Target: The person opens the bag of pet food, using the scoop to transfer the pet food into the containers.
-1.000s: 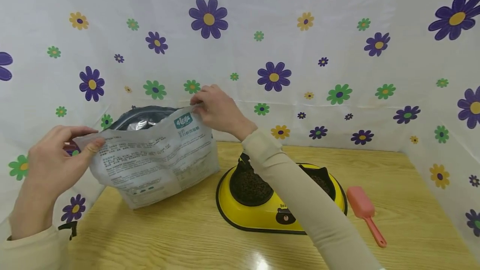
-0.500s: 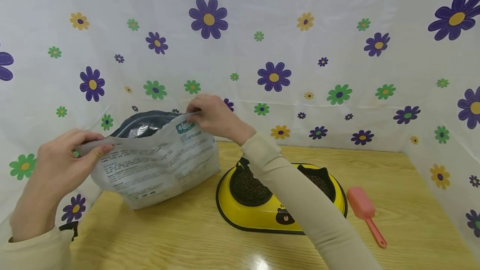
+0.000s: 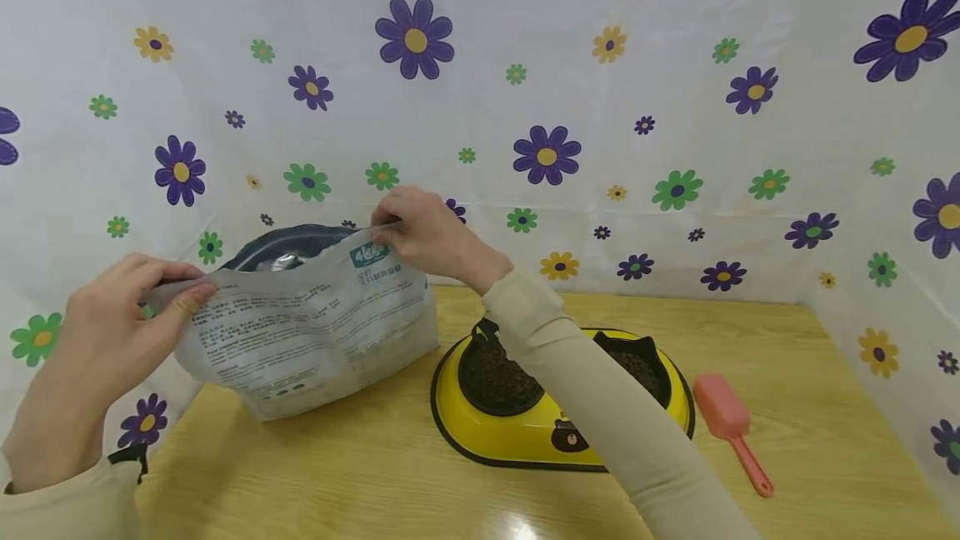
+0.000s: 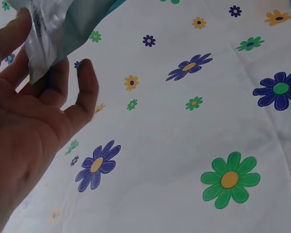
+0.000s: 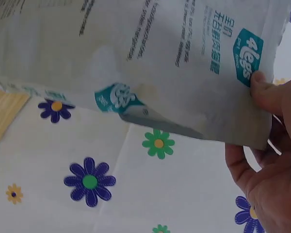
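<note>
A white pet food bag [image 3: 300, 340] with teal "4Legs" lettering leans on the left of the table. Its top gapes, and the dark silvery lining shows. My left hand [image 3: 123, 327] pinches the bag's left top corner between thumb and fingers; the left wrist view shows that corner of the bag [image 4: 48, 43] between them. At the opposite top corner, my right hand [image 3: 438, 236] grips the edge, its thumb pressed on the printed face beside the logo in the right wrist view. What lies inside the bag is hidden.
Right of the bag stands a yellow double pet bowl [image 3: 487, 440] with brown kibble in both black dishes; my right forearm [image 3: 600, 407] crosses above it. A pink scoop [image 3: 727, 419] lies farther right on the wooden table [image 3: 337, 473]. Flower-printed cloth [image 3: 480, 107] hangs behind and at the sides.
Both hands have come down a little with the bag's top edge since one second ago, and the bag's left corner has sunk slightly. Bowl and scoop stay put.
</note>
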The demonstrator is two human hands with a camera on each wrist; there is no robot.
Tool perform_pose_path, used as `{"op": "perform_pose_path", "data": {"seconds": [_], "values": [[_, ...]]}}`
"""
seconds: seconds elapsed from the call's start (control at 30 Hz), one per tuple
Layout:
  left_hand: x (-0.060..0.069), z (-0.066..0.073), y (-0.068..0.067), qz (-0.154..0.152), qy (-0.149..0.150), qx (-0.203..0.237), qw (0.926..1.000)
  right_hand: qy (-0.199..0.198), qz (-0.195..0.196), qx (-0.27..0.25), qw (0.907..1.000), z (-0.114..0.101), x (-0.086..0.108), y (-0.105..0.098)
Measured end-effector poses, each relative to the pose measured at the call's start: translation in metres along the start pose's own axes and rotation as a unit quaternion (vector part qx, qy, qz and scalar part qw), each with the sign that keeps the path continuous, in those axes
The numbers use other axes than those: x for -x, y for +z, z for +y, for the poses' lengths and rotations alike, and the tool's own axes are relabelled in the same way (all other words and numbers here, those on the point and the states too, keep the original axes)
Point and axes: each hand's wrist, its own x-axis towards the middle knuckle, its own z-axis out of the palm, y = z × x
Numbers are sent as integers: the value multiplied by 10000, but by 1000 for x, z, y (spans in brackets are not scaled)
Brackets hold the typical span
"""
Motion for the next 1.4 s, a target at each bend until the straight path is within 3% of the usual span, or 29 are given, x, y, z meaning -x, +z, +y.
{"op": "perform_pose_path", "data": {"seconds": [0.07, 0.13, 0.23, 0.3, 0.5, 0.7, 0.9, 1.03, 1.2, 1.4], "values": [[2, 4, -4, -313, 42, -217, 9993, -75, -214, 159, 9996, -4, 1, -1], [1, 8, -5, -431, 245, -367, 9981, -164, -324, 320, 9988, -8, 2, -2], [-3, 15, -4, -406, 614, -479, 9961, -278, -375, 547, 9974, -14, 3, -3], [-6, 19, -2, -411, 704, -501, 9954, -328, -353, 608, 9970, -17, 2, -3], [-4, 26, 3, -639, 342, -807, 9941, -321, -290, 519, 9977, -17, 2, 2], [-4, 29, 6, -497, 289, -1342, 9893, -154, -428, 674, 9967, -17, 1, 7], [-4, 37, -2, -1019, -264, -1345, 9853, 101, -666, 859, 9940, -22, 2, 5], [-5, 44, -6, -1240, -141, -1355, 9829, 12, -881, 1038, 9907, -27, 2, 5], [-10, 49, 2, -905, 369, -1096, 9892, -139, -756, 1196, 9898, -31, 1, 7], [-9, 44, 15, -307, 608, -502, 9964, -280, -374, 1013, 9938, -30, 3, 11]]}}
